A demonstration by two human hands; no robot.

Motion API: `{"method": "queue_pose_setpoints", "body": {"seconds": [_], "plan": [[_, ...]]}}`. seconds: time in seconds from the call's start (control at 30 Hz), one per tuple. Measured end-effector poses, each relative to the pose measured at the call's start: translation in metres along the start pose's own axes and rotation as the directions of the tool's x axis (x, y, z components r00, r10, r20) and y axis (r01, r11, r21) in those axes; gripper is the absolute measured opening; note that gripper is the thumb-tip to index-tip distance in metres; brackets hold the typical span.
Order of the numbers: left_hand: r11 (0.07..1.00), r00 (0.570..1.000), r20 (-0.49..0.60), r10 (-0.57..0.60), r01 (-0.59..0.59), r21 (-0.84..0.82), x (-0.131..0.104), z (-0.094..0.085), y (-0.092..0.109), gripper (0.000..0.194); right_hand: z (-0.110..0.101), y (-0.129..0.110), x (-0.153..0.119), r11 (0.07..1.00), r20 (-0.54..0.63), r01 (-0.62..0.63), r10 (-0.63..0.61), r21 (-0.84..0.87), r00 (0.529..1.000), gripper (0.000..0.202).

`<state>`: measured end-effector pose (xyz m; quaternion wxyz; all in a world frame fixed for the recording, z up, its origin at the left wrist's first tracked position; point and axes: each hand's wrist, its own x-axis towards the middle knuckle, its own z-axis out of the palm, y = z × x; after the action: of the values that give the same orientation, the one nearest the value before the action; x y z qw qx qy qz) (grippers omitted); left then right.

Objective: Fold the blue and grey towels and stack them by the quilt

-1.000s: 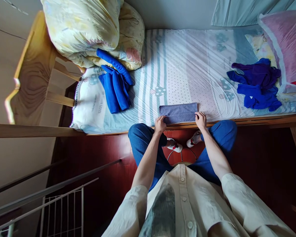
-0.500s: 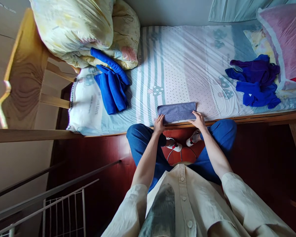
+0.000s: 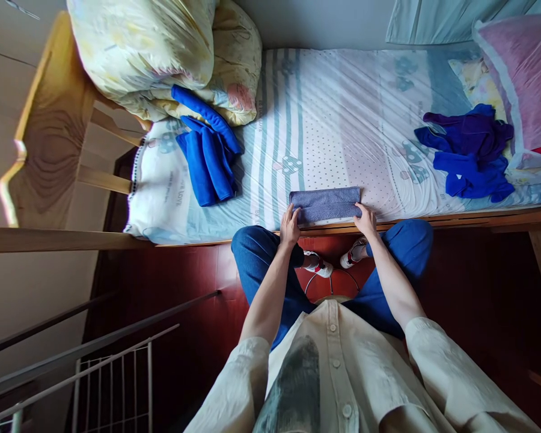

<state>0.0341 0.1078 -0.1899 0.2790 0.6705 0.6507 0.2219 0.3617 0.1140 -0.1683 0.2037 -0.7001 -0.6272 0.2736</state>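
Note:
A grey-purple towel (image 3: 327,204), folded into a narrow strip, lies along the front edge of the bed (image 3: 324,132). My left hand (image 3: 290,225) grips its near left corner with the fingers closed. At the opposite end, my right hand (image 3: 365,220) pinches the near right corner between thumb and fingers. A lengthwise fold line runs across the towel's upper face. Rolled and folded blue cloths (image 3: 210,159) rest to the left on the sheet. On the right is a loose heap of blue and purple cloths (image 3: 471,150).
A bulky yellow quilt (image 3: 139,48) fills the far left of the bed, beside the wooden headboard (image 3: 49,132). A pink pillow (image 3: 525,84) in a clear cover lies at the right. At lower left stands a metal rack (image 3: 112,385).
The towel's near edge has been folded up, so a seam now shows across its middle. My hands stay at its two near corners. The view has shifted slightly.

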Motion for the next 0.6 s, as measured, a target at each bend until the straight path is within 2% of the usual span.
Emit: {"method": "queue_pose_setpoints", "body": {"seconds": [0.17,0.43,0.6], "plan": [[1.0,1.0,-0.02,-0.013,0.013,-0.01,0.004,-0.002,0.003,0.073,0.001,0.002,0.002,1.0,-0.022,-0.006,0.006,0.012,1.0,0.057],[0.99,0.992,-0.024,-0.123,0.121,-0.067,0.011,-0.001,0.004,0.071,0.007,0.013,0.013,0.993,-0.026,-0.01,0.013,0.117,1.0,0.063],[0.973,0.978,-0.066,-0.198,0.188,-0.133,0.013,-0.003,0.004,0.064,0.009,0.017,0.016,0.985,-0.089,-0.016,0.032,0.174,0.996,0.058]]}}
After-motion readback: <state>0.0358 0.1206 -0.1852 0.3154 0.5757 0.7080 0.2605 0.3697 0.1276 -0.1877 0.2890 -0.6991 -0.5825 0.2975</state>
